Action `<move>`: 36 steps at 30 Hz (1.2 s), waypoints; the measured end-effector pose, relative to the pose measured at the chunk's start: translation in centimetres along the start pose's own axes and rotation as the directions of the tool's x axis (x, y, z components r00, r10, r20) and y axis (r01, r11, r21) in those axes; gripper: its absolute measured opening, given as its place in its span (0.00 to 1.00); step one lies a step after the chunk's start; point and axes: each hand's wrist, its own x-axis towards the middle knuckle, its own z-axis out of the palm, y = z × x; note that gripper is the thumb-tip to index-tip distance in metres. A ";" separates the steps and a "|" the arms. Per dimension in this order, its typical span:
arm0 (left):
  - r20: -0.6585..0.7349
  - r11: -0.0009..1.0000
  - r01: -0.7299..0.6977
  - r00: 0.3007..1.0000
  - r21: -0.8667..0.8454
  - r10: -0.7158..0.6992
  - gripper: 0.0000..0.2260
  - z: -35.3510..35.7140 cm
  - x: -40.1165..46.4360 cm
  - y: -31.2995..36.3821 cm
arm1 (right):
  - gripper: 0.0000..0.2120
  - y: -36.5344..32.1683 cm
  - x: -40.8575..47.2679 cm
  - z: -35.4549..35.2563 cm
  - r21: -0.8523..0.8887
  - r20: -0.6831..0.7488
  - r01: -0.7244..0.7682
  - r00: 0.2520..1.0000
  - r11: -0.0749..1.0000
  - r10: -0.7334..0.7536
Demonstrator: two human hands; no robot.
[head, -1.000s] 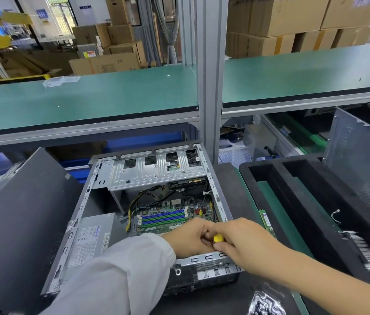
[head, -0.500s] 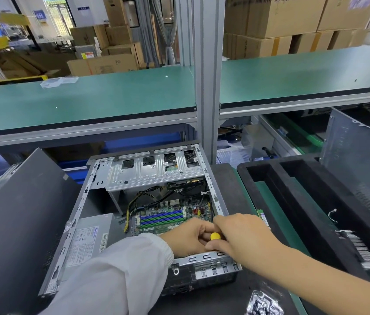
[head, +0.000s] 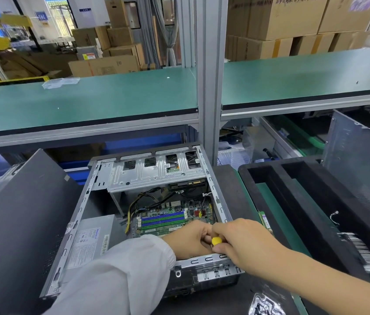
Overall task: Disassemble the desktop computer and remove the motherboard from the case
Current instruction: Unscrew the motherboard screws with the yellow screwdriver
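An open desktop case (head: 81, 208) lies in front of me with its side off. Inside it the green motherboard (head: 168, 218) shows blue and green memory slots, with a grey power supply (head: 88, 237) to its left and a silver drive cage (head: 154, 172) at the far end. My left hand (head: 188, 239) and my right hand (head: 245, 242) meet over the near right corner of the board. Both hold a screwdriver whose yellow handle end (head: 216, 241) shows between the fingers. Its shaft and tip are hidden under my hands.
A dark case side panel (head: 20, 219) leans at the left. A black foam tray (head: 304, 201) sits at the right, with a grey metal panel (head: 361, 160) standing in it and a memory stick (head: 264, 221) beside it. A green shelf (head: 111, 98) and a metal post (head: 209, 76) stand behind.
Both hands stay on the yellow-handled screwdriver at the same spot; the fingers of my right hand have shifted slightly around the handle. The case has not moved.
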 end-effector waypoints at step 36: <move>-0.004 1.000 0.017 1.000 0.009 -0.017 0.12 0.1 -0.2 0.6 | 0.15 0.3 0.5 -0.1 -0.069 -0.038 -0.020 0.999 0.997 0.017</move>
